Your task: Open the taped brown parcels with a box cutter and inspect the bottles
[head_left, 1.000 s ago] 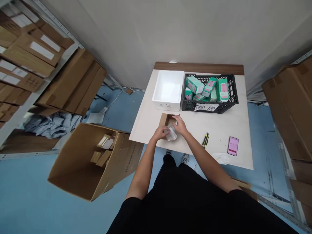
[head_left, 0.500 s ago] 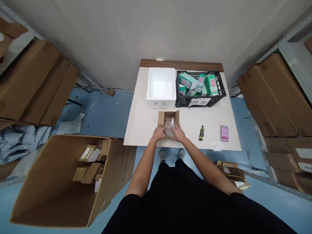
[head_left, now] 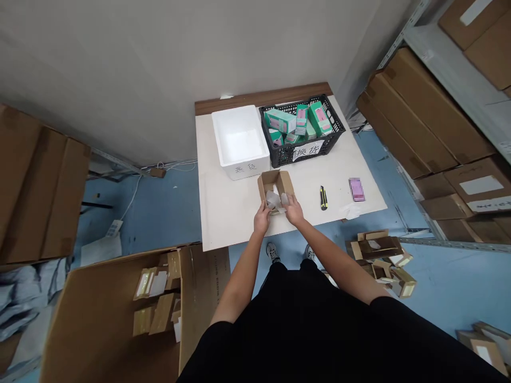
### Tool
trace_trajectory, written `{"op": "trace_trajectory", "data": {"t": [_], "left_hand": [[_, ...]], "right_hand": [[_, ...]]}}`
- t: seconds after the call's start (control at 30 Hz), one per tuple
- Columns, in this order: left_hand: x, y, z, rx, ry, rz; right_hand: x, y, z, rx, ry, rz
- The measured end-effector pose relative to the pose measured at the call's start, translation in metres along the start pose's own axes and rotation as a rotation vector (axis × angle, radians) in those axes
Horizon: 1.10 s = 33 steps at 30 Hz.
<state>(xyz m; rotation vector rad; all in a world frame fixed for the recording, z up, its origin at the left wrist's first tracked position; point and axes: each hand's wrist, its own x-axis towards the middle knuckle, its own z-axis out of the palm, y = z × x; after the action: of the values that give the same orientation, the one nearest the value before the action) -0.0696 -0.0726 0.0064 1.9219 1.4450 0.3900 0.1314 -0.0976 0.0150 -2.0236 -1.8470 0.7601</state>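
A small open cardboard box (head_left: 277, 183) lies on the white table (head_left: 231, 207) in front of me. My left hand (head_left: 261, 218) grips its near left side. My right hand (head_left: 294, 210) is closed on the near right side, fingers on a clear plastic packet (head_left: 274, 200) that sits in the box's opening. Both hands have curled fingers.
Behind the box stand a white foam bin (head_left: 240, 142) and a black crate (head_left: 303, 130) of green boxes. A utility knife (head_left: 323, 197) and a pink phone (head_left: 356, 189) lie to the right. A big carton (head_left: 115, 314) stands on the floor at left, emptied small boxes (head_left: 379, 255) at right.
The view swung to the right and tilted. My hands stayed on the small box and plastic packet, which now sits deeper in the box's opening.
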Motion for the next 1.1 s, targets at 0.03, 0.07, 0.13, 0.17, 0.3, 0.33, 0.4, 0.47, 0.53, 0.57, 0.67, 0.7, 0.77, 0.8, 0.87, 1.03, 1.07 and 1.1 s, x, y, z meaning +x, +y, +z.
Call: {"op": "trace_trajectory", "data": {"t": [0.03, 0.07, 0.13, 0.17, 0.3, 0.33, 0.4, 0.47, 0.53, 0.57, 0.67, 0.7, 0.77, 0.8, 0.87, 1.03, 1.07, 1.1], "left_hand": [[0.001, 0.009, -0.002, -0.007, 0.022, 0.027], [0.002, 0.019, -0.002, -0.013, 0.041, 0.055], [0.007, 0.045, 0.001, -0.02, 0.061, 0.119], [0.011, 0.061, 0.006, -0.022, 0.058, 0.153], [0.029, 0.138, 0.044, -0.012, 0.001, 0.302], [0.033, 0.16, 0.058, -0.01, -0.024, 0.345], [0.04, 0.203, 0.09, -0.011, -0.089, 0.434], [0.044, 0.248, 0.128, -0.016, -0.161, 0.513], [0.043, 0.293, 0.17, -0.018, -0.234, 0.587], [0.04, 0.316, 0.192, -0.018, -0.275, 0.628], [0.022, 0.383, 0.258, -0.01, -0.428, 0.766], [0.013, 0.403, 0.28, -0.004, -0.484, 0.812], [-0.009, 0.442, 0.32, 0.011, -0.585, 0.894], [-0.02, 0.459, 0.338, 0.019, -0.629, 0.931], [-0.043, 0.49, 0.371, 0.039, -0.701, 0.994], [-0.078, 0.539, 0.416, 0.097, -0.799, 1.109], [-0.079, 0.543, 0.418, 0.102, -0.789, 1.123], [-0.078, 0.546, 0.417, 0.105, -0.771, 1.132]], "right_hand": [[-0.001, 0.003, -0.008, 0.02, 0.036, -0.016], [-0.004, 0.007, -0.018, 0.034, 0.07, -0.026], [-0.011, 0.017, -0.042, 0.052, 0.14, -0.03], [-0.017, 0.025, -0.055, 0.057, 0.176, -0.025], [-0.054, 0.071, -0.116, 0.038, 0.309, 0.052], [-0.066, 0.086, -0.132, 0.028, 0.342, 0.087], [-0.097, 0.121, -0.16, 0.01, 0.411, 0.173], [-0.133, 0.159, -0.185, 0.009, 0.484, 0.278], [-0.174, 0.198, -0.204, 0.024, 0.565, 0.387], [-0.196, 0.218, -0.212, 0.03, 0.611, 0.442], [-0.268, 0.271, -0.227, 0.028, 0.753, 0.601], [-0.293, 0.287, -0.23, 0.022, 0.796, 0.652], [-0.34, 0.312, -0.233, 0.008, 0.871, 0.753], [-0.362, 0.323, -0.234, 0.0, 0.899, 0.804], [-0.401, 0.341, -0.235, -0.015, 0.927, 0.911], [-0.464, 0.379, -0.235, 0.031, 0.847, 1.167], [-0.471, 0.385, -0.234, 0.048, 0.83, 1.191], [-0.475, 0.39, -0.234, 0.062, 0.825, 1.199]]}}
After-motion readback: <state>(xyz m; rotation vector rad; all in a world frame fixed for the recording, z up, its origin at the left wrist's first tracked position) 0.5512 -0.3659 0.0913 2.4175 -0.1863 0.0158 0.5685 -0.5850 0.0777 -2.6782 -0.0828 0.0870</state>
